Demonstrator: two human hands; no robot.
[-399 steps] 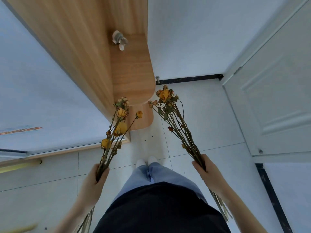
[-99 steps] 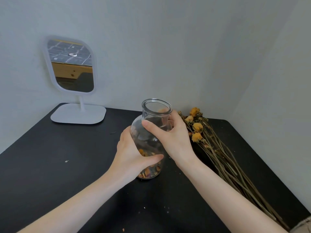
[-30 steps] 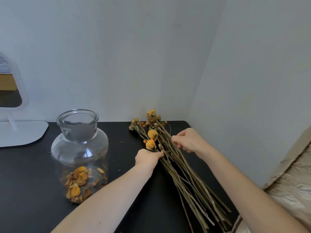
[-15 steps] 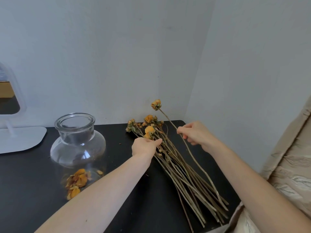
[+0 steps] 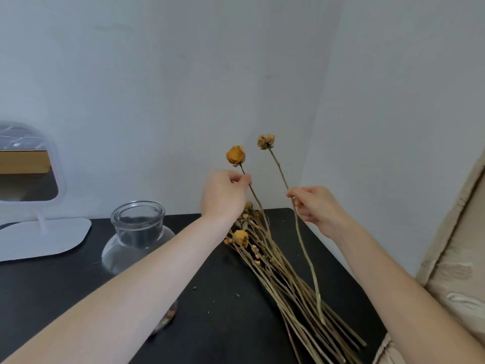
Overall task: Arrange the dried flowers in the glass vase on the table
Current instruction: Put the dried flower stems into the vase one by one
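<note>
Up over the back right corner of the table point(image 5: 231, 324), the left hand point(image 5: 225, 195) pinches 1 orange flower point(image 5: 235, 155) by its stem, thumb and fingertips closed on it just under the bloom. That stem slants down and right from the pinch and runs into the bundle point(image 5: 283, 274) below; can't tell if its bottom end is clear of the pile or not. Just beside it, the right hand point(image 5: 319, 206) has its fingers curled round the stem of a paler flower point(image 5: 265, 141), gripping a fair bit lower under the bloom than the left does. Bloom sticks up above the hand, tilted a bit left, and the long tail of the stem hangs down with its tip over the bundle's stems. 2 blooms, near each other, not touching.

Rest of the dried flowers lie flat on the black tabletop under the hands, heads toward the wall corner, bare stems fanning toward the near right edge. To the left the glass vase point(image 5: 137, 227) stands upright, apart from the bundle, with the left forearm crossing in front of its lower half. A few dried petals point(image 5: 168, 315) peek out at its bottom below the arm. Further left, against the wall, sits a white mirror point(image 5: 26, 164) on a flat base. Beige patterned cloth point(image 5: 456, 271) fills the right edge.
</note>
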